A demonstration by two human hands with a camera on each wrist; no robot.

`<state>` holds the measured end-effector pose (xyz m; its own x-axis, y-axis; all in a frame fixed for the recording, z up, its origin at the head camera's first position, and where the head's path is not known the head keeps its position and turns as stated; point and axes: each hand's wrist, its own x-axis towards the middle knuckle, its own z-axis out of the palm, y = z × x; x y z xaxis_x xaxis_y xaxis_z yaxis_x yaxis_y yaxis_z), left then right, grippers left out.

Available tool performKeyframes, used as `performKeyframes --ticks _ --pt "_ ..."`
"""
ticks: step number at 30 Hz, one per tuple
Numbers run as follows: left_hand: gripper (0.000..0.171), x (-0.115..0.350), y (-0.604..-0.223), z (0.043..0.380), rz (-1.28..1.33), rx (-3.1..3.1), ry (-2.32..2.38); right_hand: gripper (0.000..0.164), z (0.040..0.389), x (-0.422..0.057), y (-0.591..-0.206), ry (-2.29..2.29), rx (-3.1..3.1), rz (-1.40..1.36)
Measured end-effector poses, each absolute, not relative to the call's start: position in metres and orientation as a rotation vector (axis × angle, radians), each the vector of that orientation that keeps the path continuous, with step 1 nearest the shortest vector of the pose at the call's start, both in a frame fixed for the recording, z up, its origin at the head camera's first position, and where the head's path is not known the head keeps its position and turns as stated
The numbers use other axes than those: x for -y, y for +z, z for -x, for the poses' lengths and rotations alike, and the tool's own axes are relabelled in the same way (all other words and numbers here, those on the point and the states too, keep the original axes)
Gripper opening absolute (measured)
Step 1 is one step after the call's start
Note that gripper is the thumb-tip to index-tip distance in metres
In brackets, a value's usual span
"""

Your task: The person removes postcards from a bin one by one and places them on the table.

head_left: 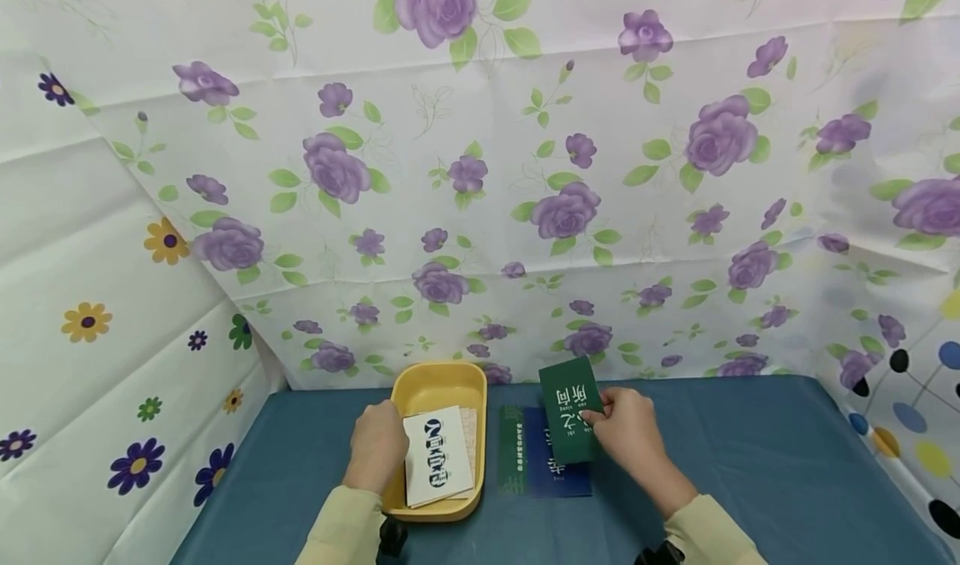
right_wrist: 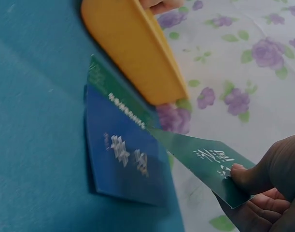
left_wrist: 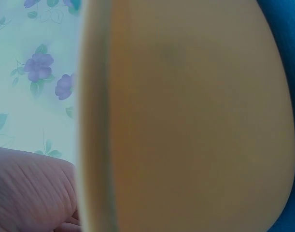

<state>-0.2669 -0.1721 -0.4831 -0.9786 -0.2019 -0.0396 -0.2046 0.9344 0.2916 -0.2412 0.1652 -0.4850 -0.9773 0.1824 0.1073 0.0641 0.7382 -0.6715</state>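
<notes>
White card point(head_left: 435, 465) inside the yellow tray point(head_left: 442, 382) is seen only in the head view | the tray's outside wall is shown up close in the left wrist view | its rim is held by the left grip point(head_left: 378, 444) | green card point(head_left: 564, 394) is pinched by its right side in the right grip point(head_left: 630, 430), over the blue-and-green card point(head_left: 536, 469)

A makeshift tabletop booth, kind of building unclear: patterned sheets point(head_left: 480, 240) screen 3 sides of a blue table point(head_left: 727, 440).
</notes>
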Motion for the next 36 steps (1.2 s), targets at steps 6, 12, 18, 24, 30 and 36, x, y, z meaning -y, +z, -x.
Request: performKeyframes --ticks 6,12,18,24,30,36 --pt "0.013 0.172 -0.483 0.267 0.322 -3.084 0.456 0.049 0.235 -0.172 -0.494 1.034 2.808 0.213" --pt "0.014 0.172 -0.482 0.268 0.316 -3.076 0.458 0.042 0.230 -0.175 -0.500 0.990 2.825 0.223" --pt "0.013 0.171 -0.482 0.269 0.336 -3.064 0.460 0.046 0.228 -0.175 -0.508 1.048 2.851 0.260" --pt "0.014 0.172 -0.484 0.267 0.323 -3.078 0.468 0.050 0.228 -0.173 -0.514 1.071 2.867 0.264" --pt "0.014 0.172 -0.484 0.267 0.326 -3.083 0.468 0.045 0.230 -0.172 -0.520 1.051 2.872 0.266" --pt "0.014 0.172 -0.484 0.267 0.332 -3.073 0.465 0.050 0.231 -0.172 -0.523 1.057 2.888 0.276"
